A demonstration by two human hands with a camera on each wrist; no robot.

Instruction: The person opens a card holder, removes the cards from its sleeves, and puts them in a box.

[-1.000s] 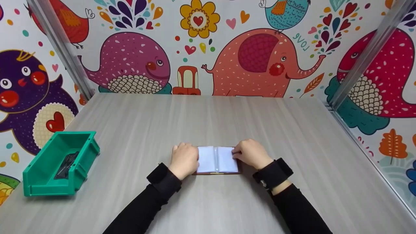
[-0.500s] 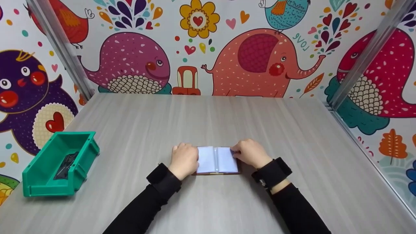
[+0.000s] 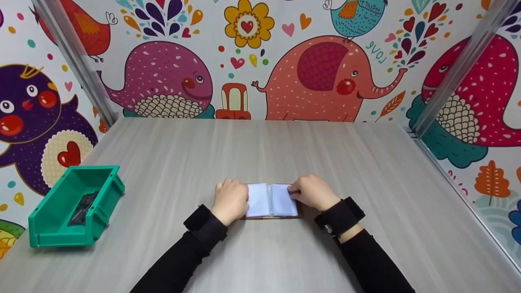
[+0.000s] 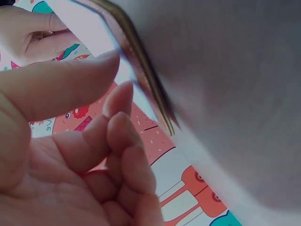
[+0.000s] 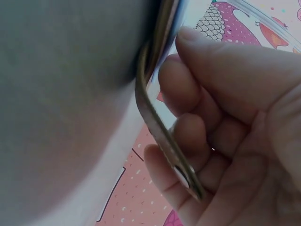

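Note:
A small card holder [image 3: 258, 200] lies spread on the table, with a brown cover and whitish plastic sleeves on both sides of its spine. My left hand [image 3: 231, 199] holds its left edge, the thumb [image 4: 94, 80] on the sleeve side and the other fingers curled close by. At the opposite edge, my right hand [image 3: 315, 191] pinches the upper part of the right-hand sleeves [image 3: 284, 201] between thumb and index finger. A brown strap [image 5: 162, 134] with a metal snap sticks out from the cover, past the curled fingers in the right wrist view.
On the left of the table [image 3: 260, 150] stands a green plastic bin [image 3: 61, 238] with dark flat items [image 3: 83, 207] inside. Patterned walls with cartoon animals [image 3: 317, 81] enclose the back and sides.
The right hand's fingertips have shifted slightly left over the right sleeves, whose edge has moved a little with them. The left hand stays in place.

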